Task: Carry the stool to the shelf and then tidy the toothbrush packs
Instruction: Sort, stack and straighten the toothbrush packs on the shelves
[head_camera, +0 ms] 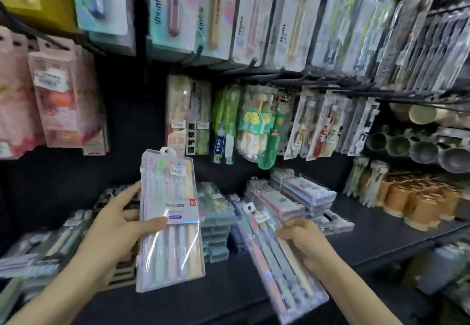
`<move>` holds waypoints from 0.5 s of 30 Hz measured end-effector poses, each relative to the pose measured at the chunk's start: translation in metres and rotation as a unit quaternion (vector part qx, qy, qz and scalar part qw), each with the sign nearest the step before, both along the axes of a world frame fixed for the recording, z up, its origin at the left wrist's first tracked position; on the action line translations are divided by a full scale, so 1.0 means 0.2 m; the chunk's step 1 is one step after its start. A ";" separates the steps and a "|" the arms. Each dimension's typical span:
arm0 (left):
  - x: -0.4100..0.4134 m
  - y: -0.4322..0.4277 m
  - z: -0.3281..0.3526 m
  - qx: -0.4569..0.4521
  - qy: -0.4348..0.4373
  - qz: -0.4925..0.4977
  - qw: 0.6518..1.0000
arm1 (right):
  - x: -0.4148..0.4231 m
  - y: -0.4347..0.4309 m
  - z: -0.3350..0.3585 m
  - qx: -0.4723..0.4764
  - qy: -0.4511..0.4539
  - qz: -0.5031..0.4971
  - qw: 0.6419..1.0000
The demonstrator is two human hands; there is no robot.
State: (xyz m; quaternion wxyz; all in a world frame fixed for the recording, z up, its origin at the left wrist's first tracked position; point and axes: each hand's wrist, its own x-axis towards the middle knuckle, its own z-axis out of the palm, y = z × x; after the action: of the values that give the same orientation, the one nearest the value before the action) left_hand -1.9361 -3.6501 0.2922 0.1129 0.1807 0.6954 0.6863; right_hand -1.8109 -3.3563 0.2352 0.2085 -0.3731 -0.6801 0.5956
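My left hand point(119, 225) grips a clear pack of pastel toothbrushes point(170, 246), held upright in front of the black shelf point(376, 238), thumb across its front. My right hand point(305, 238) holds a second clear toothbrush pack point(277, 268) that slants down to the right over the shelf's front edge. Behind the two packs lie stacks of flat toothbrush packs: green ones point(216, 220) in the middle and pink and lilac ones point(292, 197) to the right. No stool is in view.
Hanging toothbrush packs point(256, 124) fill the pegs above the shelf, with pink packs point(58, 106) at the left. Orange cups point(417, 205) and dark green mugs point(417, 149) stand at the right. Grey packs point(50, 243) are piled at the left.
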 end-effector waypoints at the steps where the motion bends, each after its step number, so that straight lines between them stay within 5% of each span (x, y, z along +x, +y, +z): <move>1: 0.01 0.01 0.01 -0.004 0.008 0.002 1.000 | -0.01 0.03 -0.02 0.009 -0.002 0.001 1.000; 6: 0.01 0.05 0.05 -0.049 0.025 0.002 0.998 | -0.10 0.12 -0.13 0.019 0.007 0.004 1.000; 15: -0.01 0.11 0.04 -0.073 0.024 0.001 0.997 | -0.03 0.20 -0.34 -0.126 0.008 -0.013 0.992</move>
State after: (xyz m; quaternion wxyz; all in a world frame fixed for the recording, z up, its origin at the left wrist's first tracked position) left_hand -1.9382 -3.6289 0.2996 0.1090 0.1877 0.7463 0.6292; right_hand -1.8176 -3.3172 0.1663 0.1732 -0.4006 -0.5932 0.6765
